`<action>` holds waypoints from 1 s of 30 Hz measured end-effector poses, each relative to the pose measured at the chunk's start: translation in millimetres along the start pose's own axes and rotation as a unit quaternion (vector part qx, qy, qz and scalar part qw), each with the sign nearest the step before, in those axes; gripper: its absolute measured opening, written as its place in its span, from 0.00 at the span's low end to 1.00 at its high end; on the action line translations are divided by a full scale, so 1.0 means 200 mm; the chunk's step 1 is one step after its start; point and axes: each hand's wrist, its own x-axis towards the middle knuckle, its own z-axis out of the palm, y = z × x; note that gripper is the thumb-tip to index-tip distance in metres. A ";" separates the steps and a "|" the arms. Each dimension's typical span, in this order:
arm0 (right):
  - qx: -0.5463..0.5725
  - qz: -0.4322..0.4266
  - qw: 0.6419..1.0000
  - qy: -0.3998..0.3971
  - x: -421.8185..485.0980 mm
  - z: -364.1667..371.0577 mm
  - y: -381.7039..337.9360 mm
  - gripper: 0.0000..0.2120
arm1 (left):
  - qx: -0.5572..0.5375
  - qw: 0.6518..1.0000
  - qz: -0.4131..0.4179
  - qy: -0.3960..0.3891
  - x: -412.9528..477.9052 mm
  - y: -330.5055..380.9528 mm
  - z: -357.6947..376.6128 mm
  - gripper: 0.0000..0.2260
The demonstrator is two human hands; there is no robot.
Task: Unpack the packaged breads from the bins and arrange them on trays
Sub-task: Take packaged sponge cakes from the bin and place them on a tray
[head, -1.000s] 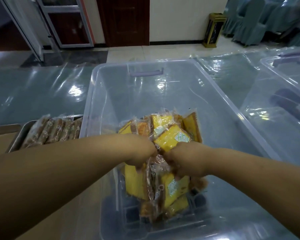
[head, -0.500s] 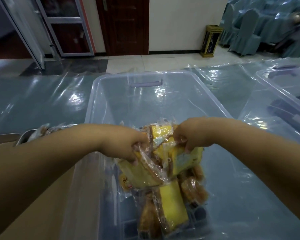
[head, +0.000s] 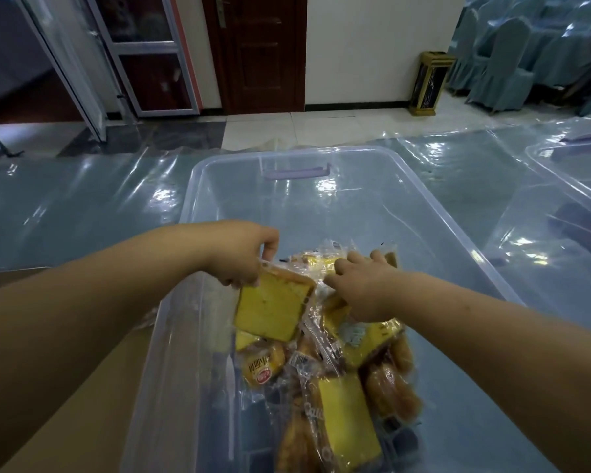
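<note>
A clear plastic bin (head: 434,213) stands in front of me with a pile of packaged breads (head: 345,404) in its near half. My left hand (head: 244,254) grips the top edge of one wrapped yellow cake slice (head: 272,308) and holds it above the pile. My right hand (head: 362,288) reaches into the pile, its fingers curled round another clear-wrapped yellow bread pack (head: 369,339). Brown rolls and more yellow slices lie underneath. No tray is in view.
The bin sits on a table under shiny clear plastic sheeting (head: 65,206). A second clear bin (head: 567,158) stands at the right edge. A brown surface (head: 93,397) lies at the lower left. Beyond are a tiled floor, a dark door and covered chairs.
My view has tilted up, so the tray of breads at the left has left the frame. My left hand has lifted one yellow slice free of the pile. My right hand has dropped lower into the packs.
</note>
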 end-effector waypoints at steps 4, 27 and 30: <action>-0.005 0.022 1.000 0.016 -0.02 -0.03 0.03 0.23 | 0.136 0.991 -0.008 0.019 0.07 -0.02 0.00 0.11; 0.077 0.095 0.989 -0.078 -0.06 -0.12 0.08 0.18 | 0.535 0.823 0.170 -0.080 0.24 0.05 0.24 0.23; 0.103 0.113 0.985 -0.076 -0.06 -0.13 0.10 0.18 | 0.548 0.814 0.179 -0.072 0.24 0.04 0.24 0.20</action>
